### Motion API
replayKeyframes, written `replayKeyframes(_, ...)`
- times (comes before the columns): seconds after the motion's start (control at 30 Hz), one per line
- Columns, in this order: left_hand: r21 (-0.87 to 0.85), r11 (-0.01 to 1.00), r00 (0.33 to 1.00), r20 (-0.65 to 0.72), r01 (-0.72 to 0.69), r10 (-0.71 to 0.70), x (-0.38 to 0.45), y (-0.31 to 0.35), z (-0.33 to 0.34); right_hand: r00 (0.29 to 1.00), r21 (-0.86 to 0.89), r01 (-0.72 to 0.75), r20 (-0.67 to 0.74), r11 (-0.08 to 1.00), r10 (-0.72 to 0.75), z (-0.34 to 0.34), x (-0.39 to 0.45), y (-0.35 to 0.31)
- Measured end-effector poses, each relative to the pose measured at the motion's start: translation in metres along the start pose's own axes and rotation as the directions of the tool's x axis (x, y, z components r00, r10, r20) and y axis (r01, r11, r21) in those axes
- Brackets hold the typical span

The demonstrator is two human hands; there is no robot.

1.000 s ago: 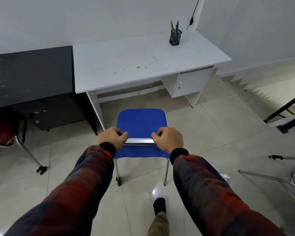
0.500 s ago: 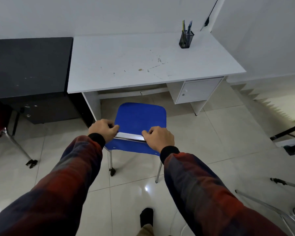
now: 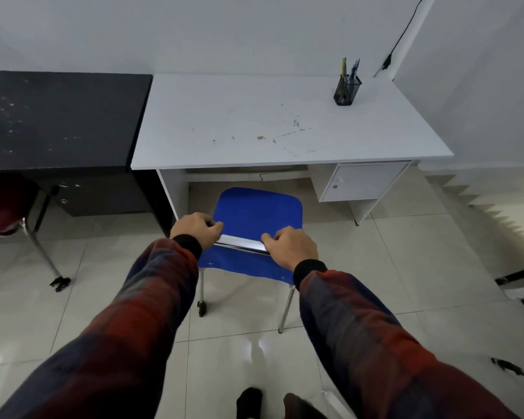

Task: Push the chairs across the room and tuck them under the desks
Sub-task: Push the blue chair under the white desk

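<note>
We push the blue chair [image 3: 257,211] toward the white desk [image 3: 285,128].
Our left hand [image 3: 195,226] and right hand [image 3: 291,246] both grip its top bar; aim straight between the desk's sides.

Kneehole under white desk [image 3: 285,128]: open.
Blue chair [image 3: 256,216] fits between my left panel [image 3: 171,192] and right drawer cabinet [image 3: 357,182] (black desk [image 3: 58,116] touching beyond the panel); rear crossbar [image 3: 245,176] limits depth.

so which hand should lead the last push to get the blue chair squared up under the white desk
Probably the right hand. Both hands grip the blue chair by its back rail, but the seat points slightly left, toward the white desk side panel; the left hand already sits further forward, so more right-side push should straighten it.
</note>
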State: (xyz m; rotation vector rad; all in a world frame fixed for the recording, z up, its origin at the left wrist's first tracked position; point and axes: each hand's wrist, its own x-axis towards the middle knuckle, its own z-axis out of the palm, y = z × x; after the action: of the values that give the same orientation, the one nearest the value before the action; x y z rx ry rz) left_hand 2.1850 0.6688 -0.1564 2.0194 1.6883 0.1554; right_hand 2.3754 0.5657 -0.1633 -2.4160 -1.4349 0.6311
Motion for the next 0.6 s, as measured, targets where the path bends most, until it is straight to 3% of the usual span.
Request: replayKeyframes(0.6,-0.062,0.994,0.996,0.01,0.092,-0.092,0.027,0.082,0.036,0.989,-0.039,0.131,0.079,0.991,-0.128,-0.06,0.082,0.069)
